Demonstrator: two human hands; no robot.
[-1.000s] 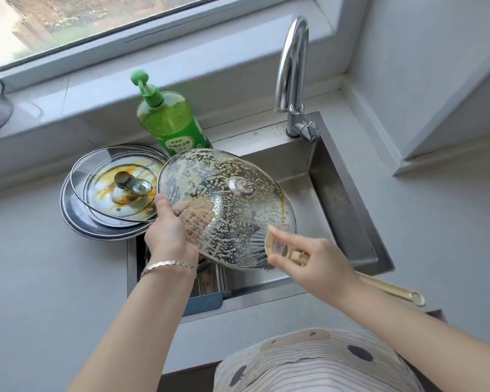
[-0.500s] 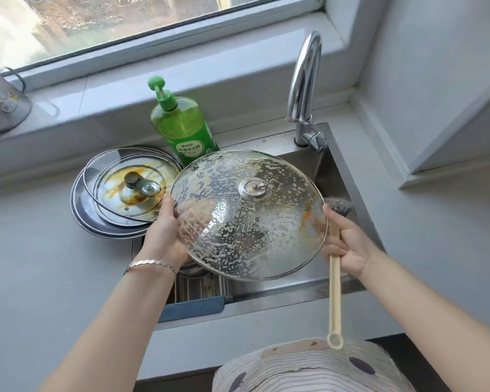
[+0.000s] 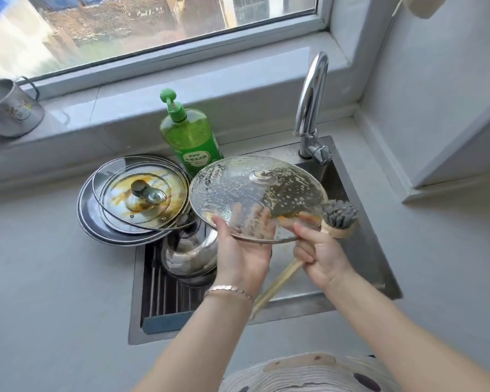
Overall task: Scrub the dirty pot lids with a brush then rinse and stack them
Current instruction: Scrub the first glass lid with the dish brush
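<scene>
Left hand (image 3: 239, 251) pinches the soapy glass lid (image 3: 255, 193) by its near rim over the sink (image 3: 309, 305); right hand (image 3: 321, 257) grips the brush (image 3: 339, 217) beside it. Left of the fingers, stained lids (image 3: 136, 202) on grey counter (image 3: 54, 278); beyond, green soap bottle (image 3: 191, 140), label illegible, window (image 3: 153, 24).

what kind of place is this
Most likely a home kitchen, at the washing-up spot: a steel sink with a tap under a window, a green soap bottle, plus a soapy lid, a brush and dirty lids.
</scene>
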